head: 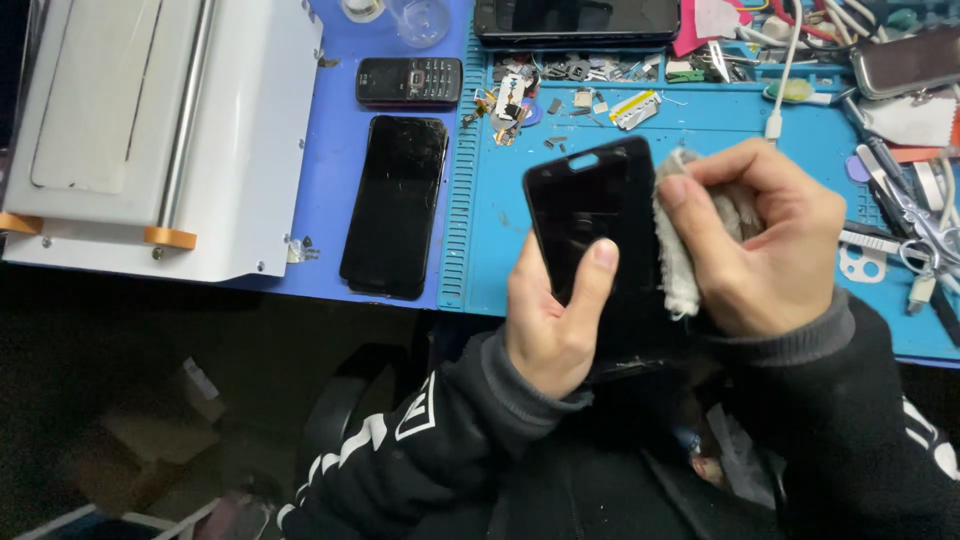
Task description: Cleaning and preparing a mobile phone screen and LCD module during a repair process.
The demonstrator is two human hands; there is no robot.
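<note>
Head view, looking down at the tabletop edge.

Left hand: closed around the lower part of a black phone screen, thumb laid flat across its front face, fingers hidden behind it. The screen is held upright above the blue work mat, clear of the surface, with its slotted top end pointing away from the person.

Right hand: fingers curled tight, pinching a bunched grey-white cloth. The cloth touches the right edge of the screen. Both sleeves are black with white markings.

Around the hands:
- A black smartphone lies flat, face up, on the purple-blue strip left of the mat, its glass showing fine scratches or cracks.
- A small keypad phone lies just beyond it, crosswise.
- A white machine with a metal bar and orange end caps takes up the far left of the tabletop.
- Another dark phone lies at the far edge of the mat.
- Small screws and parts sit in the mat's tray compartments.
- A white cable runs down onto the mat, just beyond the right hand.
- Tweezers and other tools crowd the right edge; their details are too small to tell.
</note>
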